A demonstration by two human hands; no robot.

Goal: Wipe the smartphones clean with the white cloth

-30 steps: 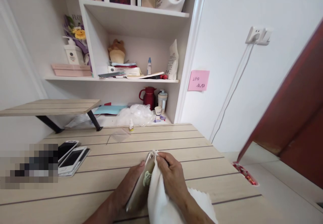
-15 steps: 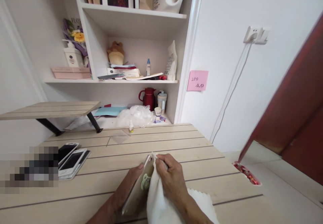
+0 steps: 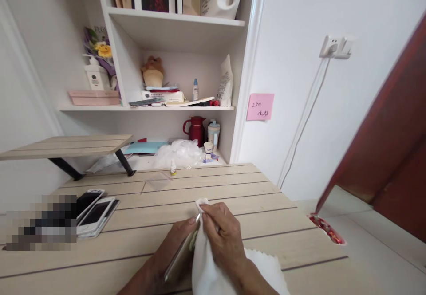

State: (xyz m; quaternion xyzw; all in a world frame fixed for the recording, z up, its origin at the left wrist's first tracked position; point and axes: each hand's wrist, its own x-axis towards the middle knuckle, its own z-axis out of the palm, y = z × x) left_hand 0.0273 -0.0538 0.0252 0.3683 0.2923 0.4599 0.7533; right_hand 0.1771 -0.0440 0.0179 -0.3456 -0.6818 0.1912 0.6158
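Note:
Tilted nearly edge-on at the lower middle is a gold-backed smartphone with a green ornament on its back, mostly covered now. My left hand grips it along its left side, thumb near the top edge. In my right hand a white cloth is pinched, its tip folded at the phone's upper corner. The cloth hangs down between my right hand and the phone's back, and its scalloped edge spreads on the table to the right.
On the wooden table, several phones lie at the left, partly pixelated. A small dropper bottle and a clear bag are near the back edge. A raised stand is back left; shelves rise behind.
The phone has turned more edge-on, so less of its back and ornament shows. The cloth's tip and my right fingers have shifted slightly left over the phone's top corner.

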